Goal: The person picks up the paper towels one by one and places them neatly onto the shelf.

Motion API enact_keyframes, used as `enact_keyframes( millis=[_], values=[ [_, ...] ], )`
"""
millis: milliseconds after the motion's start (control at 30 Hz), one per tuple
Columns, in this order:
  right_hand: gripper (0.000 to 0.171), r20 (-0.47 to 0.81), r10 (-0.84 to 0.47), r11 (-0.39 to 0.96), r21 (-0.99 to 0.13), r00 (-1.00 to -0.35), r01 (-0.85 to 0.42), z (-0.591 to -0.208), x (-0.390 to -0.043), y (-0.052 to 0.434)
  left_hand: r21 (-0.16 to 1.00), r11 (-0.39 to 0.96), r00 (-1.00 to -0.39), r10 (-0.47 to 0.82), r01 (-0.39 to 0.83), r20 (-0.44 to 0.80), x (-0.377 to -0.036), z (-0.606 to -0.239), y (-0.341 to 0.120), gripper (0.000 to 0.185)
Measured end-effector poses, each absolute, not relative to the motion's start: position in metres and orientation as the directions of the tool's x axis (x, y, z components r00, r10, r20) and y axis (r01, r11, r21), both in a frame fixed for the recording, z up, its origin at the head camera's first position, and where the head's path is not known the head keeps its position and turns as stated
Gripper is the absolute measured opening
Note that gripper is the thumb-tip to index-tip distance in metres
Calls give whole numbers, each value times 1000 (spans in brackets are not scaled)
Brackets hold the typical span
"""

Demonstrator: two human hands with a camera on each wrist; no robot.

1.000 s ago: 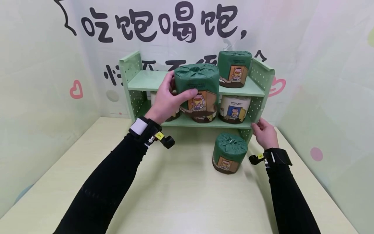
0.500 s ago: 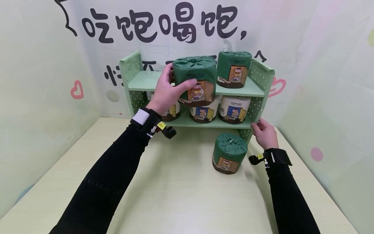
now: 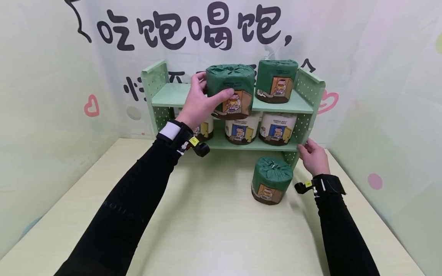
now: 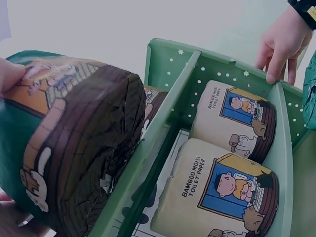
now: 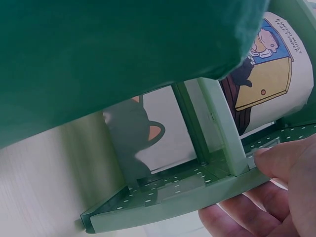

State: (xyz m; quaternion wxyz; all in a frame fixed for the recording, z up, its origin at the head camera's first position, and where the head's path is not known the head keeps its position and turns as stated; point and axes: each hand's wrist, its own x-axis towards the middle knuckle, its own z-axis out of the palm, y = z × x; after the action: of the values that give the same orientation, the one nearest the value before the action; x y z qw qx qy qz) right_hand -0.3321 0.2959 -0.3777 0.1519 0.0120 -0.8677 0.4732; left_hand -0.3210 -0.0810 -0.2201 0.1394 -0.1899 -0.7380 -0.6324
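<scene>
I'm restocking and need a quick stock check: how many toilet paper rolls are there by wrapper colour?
Green-wrapped rolls: 3. One held by the left hand at the top shelf, one standing on the top shelf, one on the table.
Cream-wrapped rolls: 3, all on the lower shelf.
Total: 6.

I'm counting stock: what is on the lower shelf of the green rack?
On the lower shelf stand two cream toilet paper rolls in plain sight. A third roll at the left is mostly covered by the left hand and the green roll it holds.
</scene>
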Motion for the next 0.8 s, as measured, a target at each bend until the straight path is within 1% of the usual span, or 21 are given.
enact_keyframes(
  millis=[167, 267, 367, 433, 500, 600, 800],
  values=[
    [54, 277, 122, 550, -818, -953, -167, -378, -332, 297, 879, 137, -889, 97, 457, 447, -325, -219, -80, 91],
    [54, 277, 120, 552, -817, -953, -168, -378, -331, 297, 868, 185, -887, 81, 461, 454, -328, -217, -79, 88],
    [54, 276, 121, 550, -818, -954, -167, -377, -331, 297, 855, 254, -890, 59, 452, 453, -331, -215, -79, 86],
    [54, 274, 121, 549, -819, -954, -165, -377, -331, 297, 850, 278, -890, 47, 449, 454, -333, -214, -78, 87],
    [54, 273, 122, 548, -820, -954, -165, -377, -330, 298, 850, 289, -892, 36, 441, 451, -336, -213, -77, 88],
    [54, 271, 124, 545, -822, -954, -163, -378, -330, 298, 865, 262, -898, 19, 429, 440, -338, -213, -74, 90],
    [55, 263, 126, 543, -825, -957, -155, -376, -330, 296, 871, 286, -907, -16, 400, 422, -341, -209, -71, 85]
  ],
)
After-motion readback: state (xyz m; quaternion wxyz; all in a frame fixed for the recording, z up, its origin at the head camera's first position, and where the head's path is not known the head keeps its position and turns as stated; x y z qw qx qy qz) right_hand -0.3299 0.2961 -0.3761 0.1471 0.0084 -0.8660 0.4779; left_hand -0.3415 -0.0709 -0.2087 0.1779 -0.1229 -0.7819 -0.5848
